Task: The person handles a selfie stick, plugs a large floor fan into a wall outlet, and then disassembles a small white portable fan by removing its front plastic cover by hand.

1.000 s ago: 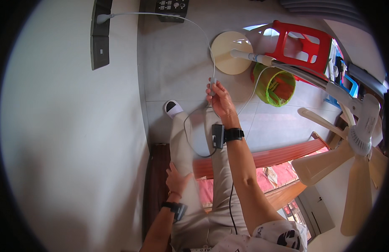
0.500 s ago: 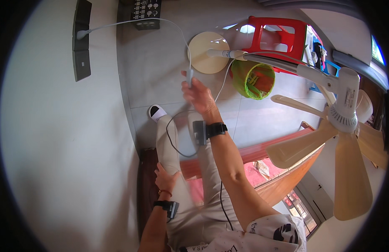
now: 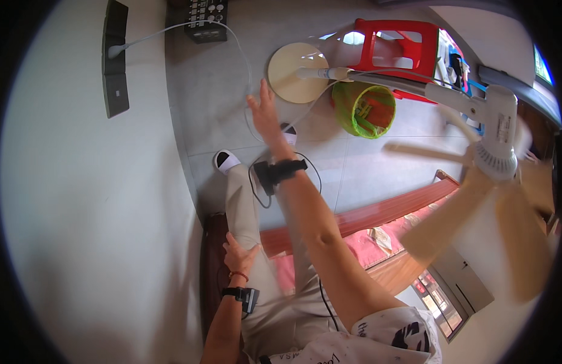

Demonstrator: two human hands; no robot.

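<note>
My right hand (image 3: 269, 121) reaches out over the floor, fingers stretched and apart. The white power cord (image 3: 243, 57) runs close by its thumb and loops down behind the wrist; no inline switch shows in the hand. My left hand (image 3: 237, 257) lies on my left knee, thumb and fingers spread, touching the trouser leg. To the right stands a white pedestal fan (image 3: 498, 155) with tan blades, smeared by motion. Its pole runs to a round cream base (image 3: 298, 73) beyond my right hand. The cord's plug (image 3: 116, 51) sits in a dark wall socket strip (image 3: 116, 91).
A green-lined waste bin (image 3: 365, 112) stands by the fan base, beside a red plastic stool (image 3: 408, 51). At the far left is a black box with knobs (image 3: 207, 21). A wooden bench with pink cushions (image 3: 354, 246) lies behind my legs. The white wall (image 3: 93, 182) borders the left.
My right hand has let go of the grey inline switch on the cord, moved slightly left and opened. The fan blades have begun turning. My right foot has come into view; my left hand stays put.
</note>
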